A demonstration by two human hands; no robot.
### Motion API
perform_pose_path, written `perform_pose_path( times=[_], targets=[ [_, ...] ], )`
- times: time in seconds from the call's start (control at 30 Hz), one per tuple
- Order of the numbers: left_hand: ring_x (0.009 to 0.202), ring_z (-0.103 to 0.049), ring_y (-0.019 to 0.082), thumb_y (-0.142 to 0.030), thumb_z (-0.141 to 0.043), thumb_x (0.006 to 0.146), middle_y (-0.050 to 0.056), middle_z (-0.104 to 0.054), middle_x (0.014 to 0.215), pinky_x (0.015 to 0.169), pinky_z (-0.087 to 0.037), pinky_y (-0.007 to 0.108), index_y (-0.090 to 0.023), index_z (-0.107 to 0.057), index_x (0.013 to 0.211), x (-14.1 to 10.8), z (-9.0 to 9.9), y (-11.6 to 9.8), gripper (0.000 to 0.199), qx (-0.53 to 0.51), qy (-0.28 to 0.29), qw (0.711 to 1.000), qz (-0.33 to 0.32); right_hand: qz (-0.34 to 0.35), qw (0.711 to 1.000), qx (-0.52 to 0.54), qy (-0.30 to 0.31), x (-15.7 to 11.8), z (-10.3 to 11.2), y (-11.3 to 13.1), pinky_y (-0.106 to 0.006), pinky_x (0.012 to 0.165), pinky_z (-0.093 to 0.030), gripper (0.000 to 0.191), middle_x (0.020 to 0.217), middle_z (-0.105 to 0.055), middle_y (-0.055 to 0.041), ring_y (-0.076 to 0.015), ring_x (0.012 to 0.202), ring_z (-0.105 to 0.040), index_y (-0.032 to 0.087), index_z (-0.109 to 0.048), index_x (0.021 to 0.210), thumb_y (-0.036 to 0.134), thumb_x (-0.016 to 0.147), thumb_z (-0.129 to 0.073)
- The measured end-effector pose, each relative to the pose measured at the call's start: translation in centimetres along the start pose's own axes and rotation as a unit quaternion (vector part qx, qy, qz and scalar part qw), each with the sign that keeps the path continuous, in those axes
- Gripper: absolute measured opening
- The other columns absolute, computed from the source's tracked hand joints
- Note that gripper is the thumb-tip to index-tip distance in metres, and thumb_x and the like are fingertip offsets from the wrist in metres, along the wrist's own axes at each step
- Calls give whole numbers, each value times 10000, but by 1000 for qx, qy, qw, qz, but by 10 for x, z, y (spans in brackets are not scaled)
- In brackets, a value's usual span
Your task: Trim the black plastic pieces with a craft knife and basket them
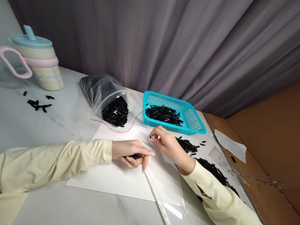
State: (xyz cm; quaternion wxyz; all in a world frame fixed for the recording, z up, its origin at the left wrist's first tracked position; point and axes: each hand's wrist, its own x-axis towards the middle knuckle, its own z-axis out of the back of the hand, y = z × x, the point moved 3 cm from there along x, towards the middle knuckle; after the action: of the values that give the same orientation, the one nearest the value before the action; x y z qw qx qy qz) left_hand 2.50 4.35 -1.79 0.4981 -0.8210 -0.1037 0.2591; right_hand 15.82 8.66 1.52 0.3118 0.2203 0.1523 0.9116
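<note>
Our left hand [131, 147] curls around a black piece [135, 156] above a white sheet [97, 179]; our right hand [165, 141] pinches a small dark bit [150, 137]. Beyond the right hand — a turquoise basket [197, 130]; beyond the left — an open clear bag [94, 86], both holding more black pieces [163, 115].

Basket [167, 127]: smooth perforated plastic. Inside: black pieces [163, 115], rough-looking. Left of it: bag [101, 95], clear glossy film. Behind it: curtain [149, 35], matt cloth. Before it: white sheet [108, 180], smooth, matt.

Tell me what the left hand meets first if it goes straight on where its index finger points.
Likely the right hand, near its wrist: the left hand points that way over the white paper. Heights are unclear, so it might pass underneath.
</note>
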Motion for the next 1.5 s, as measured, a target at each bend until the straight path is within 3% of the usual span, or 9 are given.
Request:
perform_pose_path(
  times=[0.2,0.3,0.43,0.6,0.73,0.83,1.0,1.23,1.5],
  targets=[
    [273,-123,56,-562,-378,844,-83,-262,346,262,-97,158,-109,-605,825,2,5,1,507,-46,9,999,-5,6,991,-67,-114,23,58,-10,-274,667,-432,63,833,-565,-62,-155,724,-537,155,-560,856,136,855,-500],
    [284,-106,67,-630,-290,836,-86,-275,355,259,-105,153,-152,-551,977,2,6,1,562,-68,8,998,14,-16,988,-99,-119,35,70,-15,-295,674,-442,128,877,-589,-84,-174,747,-564,143,-568,895,69,811,-506],
    [286,-98,71,-660,-251,826,-88,-279,359,263,-107,152,-181,-517,983,2,7,1,570,-86,20,996,3,-8,998,-36,-53,24,57,16,-266,671,-442,101,853,-638,-57,-158,757,-583,158,-593,869,113,839,-508],
    [265,-128,52,-756,-217,756,-70,-240,344,258,-96,157,-182,-413,580,5,7,4,631,-97,35,995,16,-7,992,104,72,-9,10,55,-242,663,-434,110,886,-636,-56,-134,759,-561,154,-606,899,117,842,-519],
    [261,-129,42,-758,-156,761,-66,-236,348,255,-101,156,-177,-391,535,6,5,3,666,-85,43,995,34,-97,971,212,49,-20,-12,47,-243,642,-425,32,863,-605,-48,-123,714,-528,153,-569,840,164,836,-539],
    [261,-138,41,-759,-168,761,-66,-240,349,257,-104,154,-179,-381,534,6,2,2,659,-67,45,996,35,-117,953,279,18,-23,-18,43,-249,670,-418,49,841,-585,-33,-128,746,-523,162,-540,788,182,832,-539],
    [260,-147,38,-752,-270,758,-74,-250,337,266,-105,148,-189,-349,557,4,0,2,603,-31,-8,999,7,-167,923,347,-8,-29,-21,40,-257,666,-420,167,751,-584,-20,-124,693,-531,162,-524,729,284,841,-545],
    [271,-166,46,-625,-377,825,-102,-273,351,289,-116,150,-156,-546,870,-1,-5,-2,500,19,-31,999,-32,-215,924,299,-107,-54,1,40,-217,499,-394,220,606,-554,8,-101,525,-488,165,-534,718,353,830,-560],
    [280,-182,33,-506,-406,869,-106,-308,360,295,-161,153,-142,-510,760,-2,-15,6,394,55,-38,996,-66,-203,947,207,-136,-71,0,43,-205,470,-399,179,600,-569,2,-94,493,-496,162,-551,707,272,846,-535]
  ],
)
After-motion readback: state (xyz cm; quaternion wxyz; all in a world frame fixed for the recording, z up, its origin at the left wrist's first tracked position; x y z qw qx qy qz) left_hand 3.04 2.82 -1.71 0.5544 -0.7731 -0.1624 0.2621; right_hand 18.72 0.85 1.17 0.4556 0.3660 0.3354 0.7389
